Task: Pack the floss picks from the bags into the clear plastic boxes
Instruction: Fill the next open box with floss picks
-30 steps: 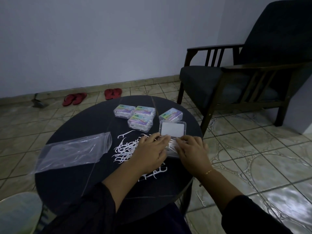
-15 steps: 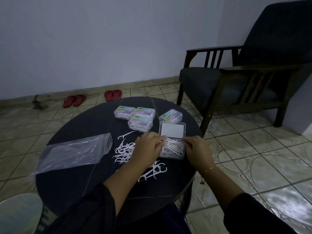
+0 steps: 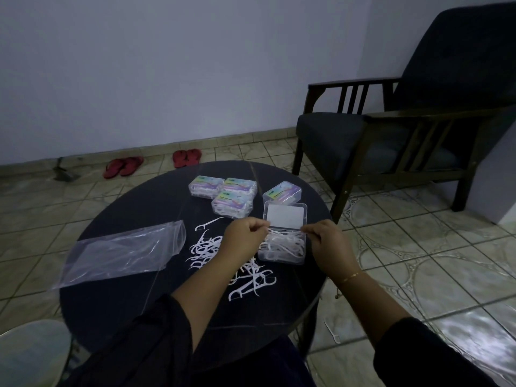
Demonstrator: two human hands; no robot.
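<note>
An open clear plastic box (image 3: 282, 248) full of white floss picks lies on the round black table (image 3: 134, 308), its lid (image 3: 285, 216) folded back flat. My left hand (image 3: 244, 236) pinches the lid's left hinge corner. My right hand (image 3: 328, 243) pinches the right hinge corner. Loose white floss picks (image 3: 248, 280) lie scattered on the table left of and below the box, partly hidden under my left hand. An empty clear plastic bag (image 3: 122, 254) lies at the left.
Several closed, filled boxes (image 3: 223, 191) with colourful labels stand at the table's far side. A dark armchair (image 3: 405, 129) stands at the right. Red sandals (image 3: 187, 157) lie by the wall. One floss pick (image 3: 332, 331) lies on the tiled floor.
Both hands have lifted off the packed picks and moved apart to the hinge corners of the open box, uncovering the picks inside.
</note>
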